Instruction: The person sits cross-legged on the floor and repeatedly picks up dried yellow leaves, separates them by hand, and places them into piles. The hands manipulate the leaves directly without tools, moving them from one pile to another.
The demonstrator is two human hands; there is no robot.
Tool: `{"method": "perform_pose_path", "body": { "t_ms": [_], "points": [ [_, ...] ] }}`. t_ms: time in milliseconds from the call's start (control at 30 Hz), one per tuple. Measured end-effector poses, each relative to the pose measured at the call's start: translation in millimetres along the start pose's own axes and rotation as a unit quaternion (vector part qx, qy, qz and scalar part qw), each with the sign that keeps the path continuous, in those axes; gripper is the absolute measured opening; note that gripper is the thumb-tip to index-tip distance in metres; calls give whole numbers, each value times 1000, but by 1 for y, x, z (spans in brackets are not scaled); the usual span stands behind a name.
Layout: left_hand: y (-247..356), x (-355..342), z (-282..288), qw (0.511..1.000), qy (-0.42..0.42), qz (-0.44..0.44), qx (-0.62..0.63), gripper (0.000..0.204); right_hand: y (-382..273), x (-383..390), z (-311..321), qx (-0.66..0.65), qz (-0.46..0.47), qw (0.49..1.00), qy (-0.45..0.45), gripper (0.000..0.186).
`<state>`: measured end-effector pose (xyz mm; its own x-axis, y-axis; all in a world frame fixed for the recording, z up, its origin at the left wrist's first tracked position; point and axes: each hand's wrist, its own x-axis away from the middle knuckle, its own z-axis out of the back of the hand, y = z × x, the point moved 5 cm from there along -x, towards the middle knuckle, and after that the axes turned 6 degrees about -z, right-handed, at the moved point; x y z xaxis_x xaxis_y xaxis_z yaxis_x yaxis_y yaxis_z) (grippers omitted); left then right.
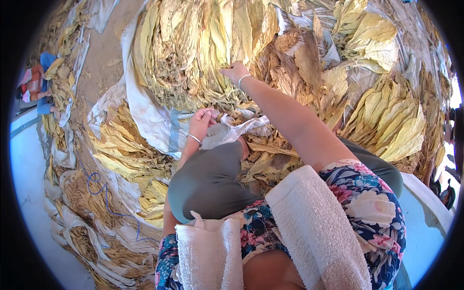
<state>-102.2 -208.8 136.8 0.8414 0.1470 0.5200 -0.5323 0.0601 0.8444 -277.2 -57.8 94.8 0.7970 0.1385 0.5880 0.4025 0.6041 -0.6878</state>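
Before me lies a big heap of dried yellow tobacco leaves (193, 38), laid side by side with their stem ends toward me. My right hand (236, 73) reaches out to the heap's near right part, its fingers closed in a pinch at a leaf there. Closer to my knee, my left hand (203, 121) is held above the white sheet's edge, fingers curled together; whatever is in them is too small to make out. A white woven plastic sheet (140, 111) wraps around the heap's left and near sides.
Browner leaves (297, 63) lie right of the heap. More yellow bundles rest at right (386, 121) and at left (130, 145). A blue cord (121, 213) trails over sacking at lower left. Another person (36, 84) sits at the far left. A white towel (309, 217) hangs over my front.
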Motion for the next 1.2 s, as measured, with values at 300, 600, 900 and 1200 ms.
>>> {"method": "perform_pose_path", "body": {
  "t_ms": [300,600,900,1200],
  "points": [
    [-11,-10,-7,999,-8,27,30,20,1,-24,10,-173,-1,984,40,34],
    [-18,-11,-8,998,1,49,49,20,3,-36,10,-155,-109,982,-14,66],
    [-14,-10,-5,999,27,24,-7,19,-37,-14,4,-198,-78,977,5,46],
    [185,-24,-41,739,69,-494,-452,17,-71,21,10,-296,-7,953,-67,39]
  ]
}}
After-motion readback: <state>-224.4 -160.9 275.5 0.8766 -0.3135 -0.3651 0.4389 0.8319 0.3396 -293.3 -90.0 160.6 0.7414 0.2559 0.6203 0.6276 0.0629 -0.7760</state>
